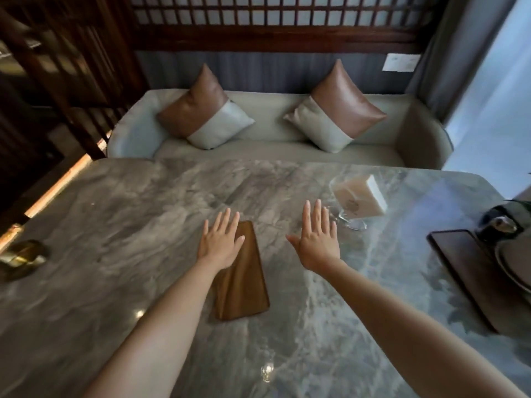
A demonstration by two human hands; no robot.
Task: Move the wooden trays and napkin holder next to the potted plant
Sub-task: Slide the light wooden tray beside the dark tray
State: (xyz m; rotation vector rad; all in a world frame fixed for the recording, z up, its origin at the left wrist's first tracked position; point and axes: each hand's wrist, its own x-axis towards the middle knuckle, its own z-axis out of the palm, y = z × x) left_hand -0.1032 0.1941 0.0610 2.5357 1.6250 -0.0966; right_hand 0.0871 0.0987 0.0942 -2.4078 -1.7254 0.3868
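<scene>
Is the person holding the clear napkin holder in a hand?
No, the clear napkin holder stands alone on the grey marble table, and both the left hand and right hand are open and empty.

Wooden tray [244,280] lies mid-table [115,225]; napkin holder [357,201] behind, to its right

Both bare forearms reach forward over the wooden tray [242,278]. The left hand [219,242] lies flat above its far end, fingers spread, perhaps touching it. The right hand [317,239] hovers just right of the tray, palm down, fingers extended.
</scene>
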